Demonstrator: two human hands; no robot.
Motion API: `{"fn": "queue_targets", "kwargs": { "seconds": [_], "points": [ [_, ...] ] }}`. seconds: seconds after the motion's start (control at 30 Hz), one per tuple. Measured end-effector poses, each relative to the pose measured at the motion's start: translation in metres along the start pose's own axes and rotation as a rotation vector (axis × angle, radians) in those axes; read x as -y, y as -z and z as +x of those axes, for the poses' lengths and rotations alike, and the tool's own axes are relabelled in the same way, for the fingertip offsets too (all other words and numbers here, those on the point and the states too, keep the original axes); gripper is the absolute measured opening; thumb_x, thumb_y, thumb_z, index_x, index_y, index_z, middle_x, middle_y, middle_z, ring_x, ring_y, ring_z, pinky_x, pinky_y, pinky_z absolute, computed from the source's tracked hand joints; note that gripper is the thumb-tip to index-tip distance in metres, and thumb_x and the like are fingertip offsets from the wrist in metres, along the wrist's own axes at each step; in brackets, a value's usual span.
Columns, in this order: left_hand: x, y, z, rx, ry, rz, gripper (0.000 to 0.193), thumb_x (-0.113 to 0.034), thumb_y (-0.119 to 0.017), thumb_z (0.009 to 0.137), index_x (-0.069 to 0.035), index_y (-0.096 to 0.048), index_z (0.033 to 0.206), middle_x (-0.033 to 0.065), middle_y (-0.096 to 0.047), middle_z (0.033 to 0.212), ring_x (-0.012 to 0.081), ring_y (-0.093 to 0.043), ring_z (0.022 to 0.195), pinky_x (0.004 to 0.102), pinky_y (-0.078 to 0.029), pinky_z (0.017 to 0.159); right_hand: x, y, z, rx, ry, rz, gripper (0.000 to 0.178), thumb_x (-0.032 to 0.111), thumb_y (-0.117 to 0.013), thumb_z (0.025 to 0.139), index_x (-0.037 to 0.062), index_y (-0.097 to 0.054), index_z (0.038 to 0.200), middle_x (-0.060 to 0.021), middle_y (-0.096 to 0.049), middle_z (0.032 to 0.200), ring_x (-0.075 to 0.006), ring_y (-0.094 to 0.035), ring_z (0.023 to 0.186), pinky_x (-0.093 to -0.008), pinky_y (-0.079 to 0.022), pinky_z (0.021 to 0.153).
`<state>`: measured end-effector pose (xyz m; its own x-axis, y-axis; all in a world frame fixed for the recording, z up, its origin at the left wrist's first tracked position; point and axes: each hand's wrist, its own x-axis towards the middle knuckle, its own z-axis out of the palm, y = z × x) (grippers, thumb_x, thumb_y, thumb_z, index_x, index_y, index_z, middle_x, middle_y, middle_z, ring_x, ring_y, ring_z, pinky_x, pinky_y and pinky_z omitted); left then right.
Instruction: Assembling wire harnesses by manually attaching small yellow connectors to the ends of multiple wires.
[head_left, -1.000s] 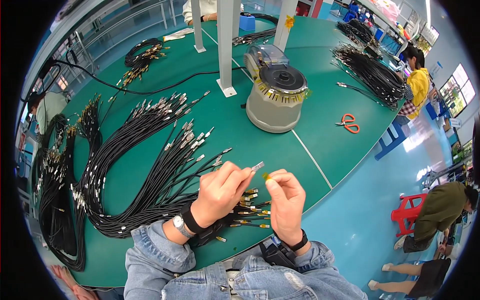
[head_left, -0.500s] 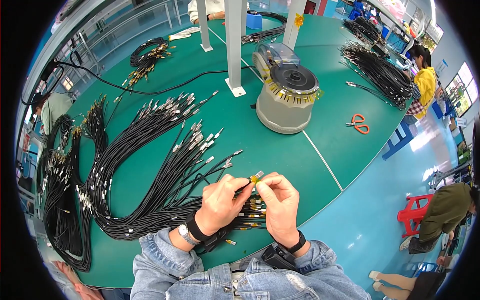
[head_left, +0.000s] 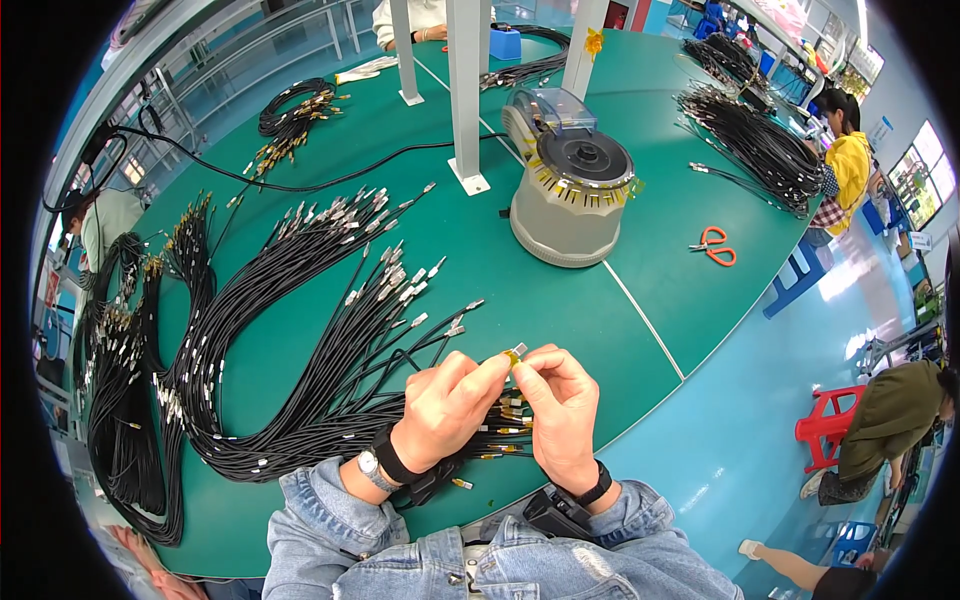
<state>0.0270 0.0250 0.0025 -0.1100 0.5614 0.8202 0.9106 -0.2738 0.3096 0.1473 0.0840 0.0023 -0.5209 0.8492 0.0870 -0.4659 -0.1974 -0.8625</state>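
Note:
My left hand (head_left: pixel 447 402) is closed on the end of a black cable, pinching it just below its small silver connector (head_left: pixel 518 349). Against that same end, the thumb and fingertips of my right hand (head_left: pixel 562 405) press a bit of yellow tape (head_left: pixel 513 361). Most of the held cable is hidden by my fingers. Underneath both hands lie more cable ends with yellow tape wrapped near their connectors (head_left: pixel 510 420). To the left spreads a large bundle of black cables (head_left: pixel 300 400) with silver connectors, its ends fanned toward the table's middle.
A round grey tape dispenser (head_left: pixel 570 205) with cut yellow strips stands beyond my hands, near a white metal post (head_left: pixel 466 120). Orange-handled scissors (head_left: pixel 716 247) lie to its right on the green table (head_left: pixel 640 130). More cable bundles (head_left: pixel 755 145) sit at the far right. Other people work nearby.
My left fingers have shifted up and forward over the cable end, covering more of the tape and connector. My right hand stays almost in place.

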Motion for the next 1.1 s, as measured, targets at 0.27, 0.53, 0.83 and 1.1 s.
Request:
{"fn": "queue_targets", "kwargs": {
  "seconds": [0.27, 0.53, 0.83, 1.1],
  "points": [
    [-0.003, 0.003, 0.000, 0.028, 0.038, 0.032, 0.039, 0.006, -0.072, 0.066, -0.005, -0.061, 0.102, 0.0014, -0.050, 0.061, 0.0126, -0.047, 0.044, 0.0248, -0.037, 0.037, -0.001, 0.000, -0.001, -0.001, -0.004, 0.004, 0.004, -0.002, -0.059, 0.084, 0.0007, -0.057, 0.086, -0.0021, -0.054, 0.087, -0.0081, -0.050, 0.079, -0.0214, -0.041, 0.071],
    [-0.007, 0.002, 0.002, 0.035, 0.136, -0.045, 0.037, 0.005, -0.069, 0.070, -0.004, -0.060, 0.104, 0.0031, -0.054, 0.066, 0.0139, -0.050, 0.046, 0.0263, -0.040, 0.039, -0.002, 0.002, -0.003, 0.010, -0.015, -0.001, 0.005, -0.002, -0.059, 0.084, -0.0004, -0.058, 0.089, -0.0033, -0.056, 0.089, -0.0095, -0.052, 0.081, -0.0218, -0.042, 0.073],
    [-0.014, 0.002, 0.004, 0.009, 0.255, -0.131, 0.030, 0.007, -0.067, 0.070, -0.002, -0.062, 0.098, 0.0046, -0.053, 0.065, 0.0121, -0.048, 0.047, 0.0236, -0.038, 0.040, -0.003, 0.002, -0.003, 0.003, -0.031, 0.015, 0.005, -0.002, -0.058, 0.084, -0.0012, -0.059, 0.089, -0.0042, -0.057, 0.089, -0.0105, -0.054, 0.083, -0.0234, -0.043, 0.077],
    [-0.019, 0.003, 0.003, 0.049, 0.452, -0.286, 0.019, 0.006, -0.065, 0.075, 0.000, -0.062, 0.093, 0.0036, -0.054, 0.068, 0.0064, -0.048, 0.054, 0.0194, -0.036, 0.045, -0.004, 0.001, -0.002, 0.014, -0.040, 0.024, 0.004, -0.001, -0.057, 0.085, -0.0015, -0.059, 0.089, -0.0041, -0.057, 0.088, -0.0106, -0.054, 0.083, -0.0237, -0.043, 0.077]
  ]
}}
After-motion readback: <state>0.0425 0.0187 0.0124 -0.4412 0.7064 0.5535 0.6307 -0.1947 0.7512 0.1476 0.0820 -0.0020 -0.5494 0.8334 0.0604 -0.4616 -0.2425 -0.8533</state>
